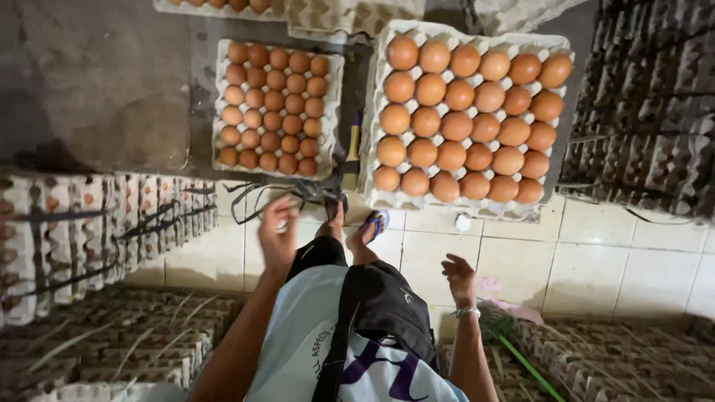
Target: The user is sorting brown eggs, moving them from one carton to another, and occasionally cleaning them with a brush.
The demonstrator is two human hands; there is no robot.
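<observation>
- Standing over bundled egg trays, strapped, at far left.
- Left hand, fingers loosely spread, hovers by loose black straps.
- Two full egg trays: smaller, nearer, both unstrapped.
- Right hand open, empty.

Two filled egg trays are sitting side by side ahead of the person's feet, the smaller-looking tray lying to the left on the floor and the nearer stack's top tray rising to the right, with a narrow gap running between them. More trays are lying behind both, at the far edge, while bundled stacks of empty trays are flanking the scene: one bundle lying on the left, another stack standing on the right. The left hand is hovering just before the left tray, and the right hand is hanging over the tiled floor below the right tray.
</observation>
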